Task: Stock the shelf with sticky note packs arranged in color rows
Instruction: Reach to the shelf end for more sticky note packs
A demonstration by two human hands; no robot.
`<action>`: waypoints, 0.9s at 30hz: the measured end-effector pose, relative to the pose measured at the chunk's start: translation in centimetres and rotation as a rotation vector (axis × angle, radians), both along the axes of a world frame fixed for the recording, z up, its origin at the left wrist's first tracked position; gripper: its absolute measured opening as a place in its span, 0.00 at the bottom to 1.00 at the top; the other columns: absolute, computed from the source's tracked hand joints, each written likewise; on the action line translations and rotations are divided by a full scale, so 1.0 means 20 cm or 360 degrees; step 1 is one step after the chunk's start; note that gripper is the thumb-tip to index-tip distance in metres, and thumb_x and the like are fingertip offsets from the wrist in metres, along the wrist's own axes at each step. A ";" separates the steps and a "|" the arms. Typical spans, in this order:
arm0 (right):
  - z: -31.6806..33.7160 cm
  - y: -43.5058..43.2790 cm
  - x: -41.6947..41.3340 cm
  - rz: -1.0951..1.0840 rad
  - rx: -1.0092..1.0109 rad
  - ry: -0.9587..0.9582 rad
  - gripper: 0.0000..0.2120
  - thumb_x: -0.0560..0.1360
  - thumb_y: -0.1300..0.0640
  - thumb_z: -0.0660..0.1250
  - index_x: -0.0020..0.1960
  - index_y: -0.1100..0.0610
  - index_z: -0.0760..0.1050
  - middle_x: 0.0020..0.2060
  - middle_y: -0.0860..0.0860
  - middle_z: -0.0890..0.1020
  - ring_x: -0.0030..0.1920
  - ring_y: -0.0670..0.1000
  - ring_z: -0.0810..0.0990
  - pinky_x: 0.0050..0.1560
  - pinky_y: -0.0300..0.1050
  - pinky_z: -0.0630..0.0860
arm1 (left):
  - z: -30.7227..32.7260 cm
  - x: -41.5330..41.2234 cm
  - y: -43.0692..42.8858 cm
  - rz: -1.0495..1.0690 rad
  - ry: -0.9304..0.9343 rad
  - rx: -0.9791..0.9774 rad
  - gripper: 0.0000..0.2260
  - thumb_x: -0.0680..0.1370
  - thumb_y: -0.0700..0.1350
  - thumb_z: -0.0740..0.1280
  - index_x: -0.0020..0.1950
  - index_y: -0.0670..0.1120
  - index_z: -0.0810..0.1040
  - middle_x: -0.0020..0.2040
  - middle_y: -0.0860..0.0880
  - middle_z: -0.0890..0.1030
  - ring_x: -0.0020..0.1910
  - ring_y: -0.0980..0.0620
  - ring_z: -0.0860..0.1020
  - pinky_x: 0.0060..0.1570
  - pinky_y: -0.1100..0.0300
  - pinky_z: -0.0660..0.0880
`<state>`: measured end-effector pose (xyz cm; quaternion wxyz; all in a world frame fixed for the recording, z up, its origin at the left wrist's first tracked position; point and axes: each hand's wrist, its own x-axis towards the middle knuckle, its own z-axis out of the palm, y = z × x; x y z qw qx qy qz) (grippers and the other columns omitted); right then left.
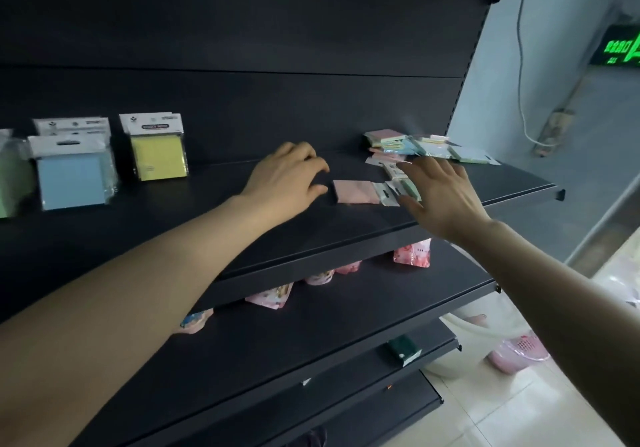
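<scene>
L hand (287, 180) is hovering w/ a loose, half-curled grip, holding nothing, just left of pink pack (353, 191), which is lying flat mid-shelf (173, 239). R hand (440, 197) is reaching w/ grip spread wide over greenish pack (410, 187); contact unclear. Yellow pack (160, 156) is standing upright at left; header print unreadable.

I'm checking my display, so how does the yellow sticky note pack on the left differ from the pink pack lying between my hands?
The yellow pack stands upright; the pink pack lies flat on the shelf. The yellow pack's white header points up; the pink pack's points right. The yellow pack stands beside the blue packs; the pink pack lies apart, mid-shelf. Both have white headers.
</scene>
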<state>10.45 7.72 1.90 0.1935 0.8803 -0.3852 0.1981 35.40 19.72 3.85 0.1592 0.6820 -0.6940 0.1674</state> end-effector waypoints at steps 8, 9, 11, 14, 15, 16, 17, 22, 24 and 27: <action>-0.05 -0.32 -0.09 -0.0123 0.0176 -0.0050 0.26 0.77 0.47 0.64 0.74 0.50 0.64 0.68 0.53 0.71 0.66 0.60 0.70 0.64 0.57 0.66 | -0.08 -0.08 -0.42 -0.0105 -0.0081 0.0550 0.29 0.75 0.68 0.59 0.70 0.54 0.69 0.67 0.52 0.71 0.65 0.48 0.68 0.59 0.52 0.70; -0.04 -0.34 -0.11 -0.0146 0.0207 -0.0053 0.27 0.77 0.47 0.64 0.74 0.49 0.64 0.69 0.53 0.71 0.66 0.60 0.70 0.63 0.57 0.66 | -0.10 -0.09 -0.47 -0.0100 -0.0090 0.0653 0.30 0.73 0.70 0.58 0.69 0.54 0.69 0.66 0.51 0.72 0.64 0.47 0.69 0.59 0.52 0.71; -0.04 -0.40 -0.12 -0.0162 0.0269 -0.0048 0.27 0.78 0.47 0.64 0.74 0.48 0.63 0.69 0.53 0.71 0.67 0.60 0.70 0.64 0.57 0.66 | -0.11 -0.09 -0.54 -0.0088 -0.0059 0.0772 0.33 0.72 0.72 0.57 0.68 0.52 0.69 0.65 0.50 0.73 0.63 0.46 0.71 0.60 0.51 0.71; -0.03 -0.48 -0.14 -0.0182 0.0431 0.0047 0.26 0.78 0.44 0.62 0.74 0.48 0.64 0.71 0.52 0.69 0.69 0.59 0.69 0.66 0.58 0.65 | -0.09 -0.08 -0.62 -0.0084 -0.0012 0.0815 0.34 0.72 0.71 0.60 0.70 0.50 0.68 0.65 0.48 0.73 0.63 0.46 0.71 0.62 0.51 0.70; -0.03 -0.51 -0.14 -0.0174 0.0514 0.0070 0.24 0.78 0.43 0.61 0.73 0.48 0.66 0.71 0.51 0.70 0.69 0.58 0.69 0.67 0.57 0.66 | -0.08 -0.08 -0.63 -0.0074 0.0008 0.0812 0.34 0.72 0.70 0.61 0.70 0.50 0.67 0.65 0.48 0.72 0.64 0.46 0.71 0.62 0.52 0.70; -0.02 -0.54 -0.14 -0.0151 0.0617 0.0078 0.23 0.78 0.42 0.62 0.71 0.47 0.69 0.70 0.50 0.71 0.68 0.57 0.70 0.67 0.55 0.67 | -0.08 -0.08 -0.65 -0.0060 0.0051 0.0802 0.36 0.71 0.69 0.63 0.71 0.49 0.67 0.65 0.47 0.71 0.64 0.46 0.71 0.62 0.53 0.69; -0.01 -0.56 -0.13 -0.0121 0.0728 0.0078 0.22 0.77 0.41 0.62 0.69 0.47 0.71 0.69 0.50 0.72 0.67 0.56 0.72 0.66 0.52 0.68 | -0.07 -0.08 -0.66 -0.0047 0.0107 0.0782 0.37 0.70 0.69 0.66 0.72 0.49 0.66 0.65 0.47 0.69 0.64 0.46 0.70 0.62 0.53 0.69; 0.06 -0.64 -0.11 -0.0029 0.1032 0.0210 0.29 0.71 0.34 0.66 0.69 0.44 0.71 0.68 0.50 0.72 0.66 0.55 0.71 0.68 0.51 0.67 | -0.05 -0.08 -0.68 0.0007 0.0325 0.0630 0.43 0.63 0.63 0.76 0.73 0.52 0.64 0.64 0.50 0.65 0.62 0.49 0.70 0.57 0.57 0.69; 0.08 -0.66 -0.11 0.0014 0.1095 0.0242 0.32 0.69 0.32 0.66 0.69 0.44 0.70 0.68 0.49 0.71 0.66 0.54 0.71 0.69 0.51 0.67 | -0.05 -0.09 -0.68 0.0033 0.0394 0.0570 0.41 0.63 0.61 0.77 0.71 0.52 0.65 0.61 0.51 0.66 0.60 0.50 0.70 0.54 0.58 0.69; 0.08 -0.68 -0.12 0.0124 0.1114 0.0266 0.30 0.68 0.30 0.67 0.64 0.46 0.74 0.60 0.45 0.76 0.61 0.51 0.75 0.63 0.48 0.70 | -0.04 -0.11 -0.68 0.0050 0.0488 0.0365 0.28 0.68 0.58 0.74 0.64 0.52 0.71 0.56 0.52 0.69 0.56 0.51 0.73 0.53 0.56 0.71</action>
